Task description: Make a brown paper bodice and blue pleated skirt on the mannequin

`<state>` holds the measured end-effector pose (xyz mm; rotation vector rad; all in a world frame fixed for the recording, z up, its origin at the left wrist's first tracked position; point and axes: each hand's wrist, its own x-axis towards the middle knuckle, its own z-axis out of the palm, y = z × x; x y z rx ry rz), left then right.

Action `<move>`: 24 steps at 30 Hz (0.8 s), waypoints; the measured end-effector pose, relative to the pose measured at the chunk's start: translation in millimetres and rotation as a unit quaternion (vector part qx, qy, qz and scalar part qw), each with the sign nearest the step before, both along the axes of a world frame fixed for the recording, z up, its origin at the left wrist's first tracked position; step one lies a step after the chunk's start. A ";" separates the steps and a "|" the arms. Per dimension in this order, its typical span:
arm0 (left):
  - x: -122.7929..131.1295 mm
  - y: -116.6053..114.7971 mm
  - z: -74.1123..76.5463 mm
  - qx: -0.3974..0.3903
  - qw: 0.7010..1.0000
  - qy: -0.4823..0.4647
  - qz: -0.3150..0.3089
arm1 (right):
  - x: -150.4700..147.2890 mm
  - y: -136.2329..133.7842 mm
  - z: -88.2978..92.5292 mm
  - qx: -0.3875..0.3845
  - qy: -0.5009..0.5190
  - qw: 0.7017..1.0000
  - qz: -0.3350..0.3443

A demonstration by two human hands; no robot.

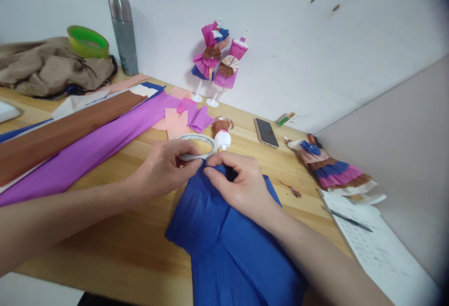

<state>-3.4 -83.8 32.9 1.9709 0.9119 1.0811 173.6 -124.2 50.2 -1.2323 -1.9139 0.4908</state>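
Blue crepe paper [242, 254], gathered and pleated, hangs down toward me over the table's near edge. At its upper corner my left hand [168, 163] pinches it between thumb and fingertips. My right hand [242, 177] is closed on the same edge just to the right, thumb and forefinger together, slightly blurred. A roll of white tape [213, 144] sits at my left fingers; whether they hold it or only overlap it I cannot tell. Just beyond the roll is a small white figure part [223, 139] with a brown piece [221, 124] behind it.
Long crepe strips, brown [77, 130] and purple [101, 142], lie left. Two dressed paper figures [212, 55] [231, 65] stand by the wall. A phone [265, 133], a striped-skirt figure [333, 168], and a notebook [379, 245] with a pen [351, 220] lie right. A bottle [124, 39] stands back left.
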 end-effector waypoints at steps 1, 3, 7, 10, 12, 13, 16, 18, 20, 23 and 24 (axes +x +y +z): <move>0.3 0.2 -0.7 0.002 1.000 0.000 0.001 | -0.4 -0.2 -0.8 -0.001 -0.002 1.000 0.001; 0.7 0.5 -1.9 0.001 1.000 0.000 0.003 | -0.5 -0.1 -1.9 -0.002 -0.008 1.000 -0.006; 0.6 0.0 -1.1 -0.003 1.000 -0.002 0.011 | 1.0 1.7 -2.9 -0.012 0.000 1.000 -0.024; 0.2 -0.2 0.0 0.011 1.000 -0.010 0.012 | 1.7 2.9 -3.2 -0.012 0.015 0.999 -0.038; 0.1 -0.1 -0.6 0.016 1.000 -0.016 0.012 | 1.6 3.3 -3.0 -0.013 0.018 0.999 -0.047; 0.1 0.0 -1.2 0.017 1.000 -0.018 0.011 | 1.5 3.5 -2.9 -0.015 0.020 0.998 -0.049; 0.2 0.0 -3.6 0.019 1.000 -0.020 0.011 | 1.0 4.1 -2.5 -0.025 0.025 0.998 -0.055; 0.3 -0.1 -4.6 0.019 1.000 -0.020 0.008 | 0.8 4.5 -2.5 -0.031 0.027 0.997 -0.060; 0.4 -0.1 -4.7 0.016 1.000 -0.021 0.006 | 0.7 4.8 -3.0 -0.035 0.027 0.997 -0.061; 0.3 0.0 -4.0 0.012 1.000 -0.021 0.005 | 0.7 4.8 -4.0 -0.036 0.028 0.997 -0.059; 0.2 -0.1 -3.7 0.012 1.000 -0.020 0.005 | 0.8 4.8 -4.3 -0.036 0.027 0.997 -0.059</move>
